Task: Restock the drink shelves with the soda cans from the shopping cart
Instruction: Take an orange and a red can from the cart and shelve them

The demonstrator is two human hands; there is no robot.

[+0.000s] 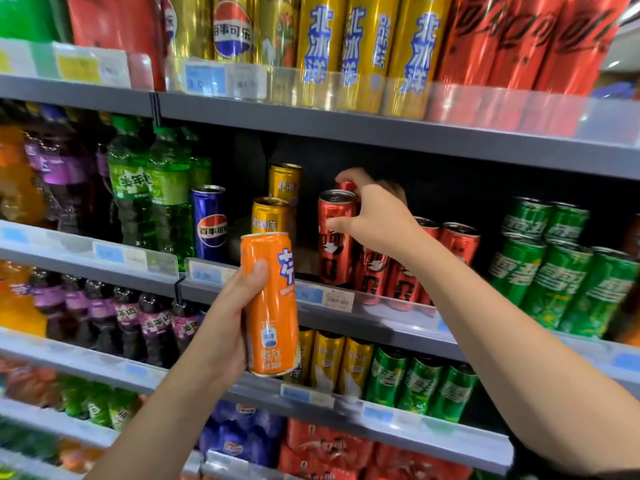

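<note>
My left hand (228,327) grips an orange soda can (273,306), held upright in front of the middle shelf (381,320). My right hand (374,216) reaches into that shelf and curls round the top of a tall red can (334,244) that stands at the left end of the red row; a second red can top (347,186) shows just behind the fingers. Left of the red can stand two gold cans (268,214) and one blue can (209,223), with a gap between gold and red. The shopping cart is out of view.
Green cans (554,268) fill the right of the middle shelf. Green and purple bottles (152,188) crowd its left. The upper shelf (346,123) carries tall gold and red cans. Gold and green cans (391,372) sit on the shelf below; red and blue multipacks lie lowest.
</note>
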